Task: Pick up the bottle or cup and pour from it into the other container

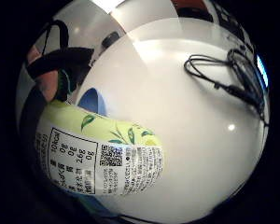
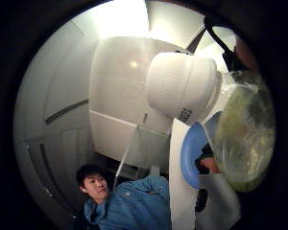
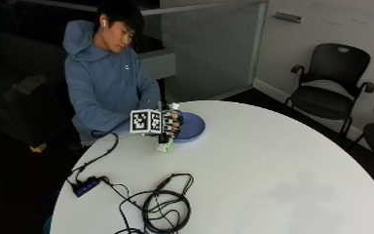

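While the gloved right hand curls its fingers round the green-labelled, white-capped plastic bottle, lifting seems underway; next, uncapping and tilting toward the shallow blue bowl just beyond the fingertips.

Wide bare table lies right of the bowl; coiled cable clutters the near edge.

Your bottle: clear plastic, glossy printed label, ribbed white cap; glossy blue bowl; smooth white table.
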`<state>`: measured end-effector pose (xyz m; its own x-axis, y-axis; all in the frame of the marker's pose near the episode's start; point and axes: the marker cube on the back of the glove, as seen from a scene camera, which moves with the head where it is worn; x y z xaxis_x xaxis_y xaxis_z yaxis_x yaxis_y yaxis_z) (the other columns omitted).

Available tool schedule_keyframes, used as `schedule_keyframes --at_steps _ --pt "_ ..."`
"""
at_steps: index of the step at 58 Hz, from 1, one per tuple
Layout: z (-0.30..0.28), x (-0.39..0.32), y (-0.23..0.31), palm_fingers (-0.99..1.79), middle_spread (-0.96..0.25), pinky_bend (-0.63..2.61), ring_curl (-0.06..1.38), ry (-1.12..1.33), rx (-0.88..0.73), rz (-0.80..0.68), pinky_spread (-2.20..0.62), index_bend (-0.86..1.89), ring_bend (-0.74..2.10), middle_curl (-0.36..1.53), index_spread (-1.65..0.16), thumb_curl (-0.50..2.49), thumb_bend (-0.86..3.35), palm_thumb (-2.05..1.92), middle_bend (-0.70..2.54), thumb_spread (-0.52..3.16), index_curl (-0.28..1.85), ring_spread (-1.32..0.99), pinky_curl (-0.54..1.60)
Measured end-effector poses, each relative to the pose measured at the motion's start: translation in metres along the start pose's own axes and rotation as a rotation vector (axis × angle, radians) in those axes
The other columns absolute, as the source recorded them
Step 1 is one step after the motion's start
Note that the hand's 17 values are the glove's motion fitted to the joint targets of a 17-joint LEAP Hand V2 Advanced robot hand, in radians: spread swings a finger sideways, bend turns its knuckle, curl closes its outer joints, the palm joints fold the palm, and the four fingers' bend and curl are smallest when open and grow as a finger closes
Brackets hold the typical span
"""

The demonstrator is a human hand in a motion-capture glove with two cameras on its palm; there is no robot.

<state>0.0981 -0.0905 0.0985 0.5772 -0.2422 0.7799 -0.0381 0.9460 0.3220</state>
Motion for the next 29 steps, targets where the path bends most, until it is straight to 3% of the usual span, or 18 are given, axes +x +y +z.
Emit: schedule_keyframes --at_steps 29 --pt "0.019 -0.086 -0.025 1.09 -0.02 0.52 0.43 1.087 -0.504 -0.111 -0.19 0.12 0.44 0.49 -0.10 0.68 -0.04 1.08 0.32 0.19 0.30 -0.15 0.35"
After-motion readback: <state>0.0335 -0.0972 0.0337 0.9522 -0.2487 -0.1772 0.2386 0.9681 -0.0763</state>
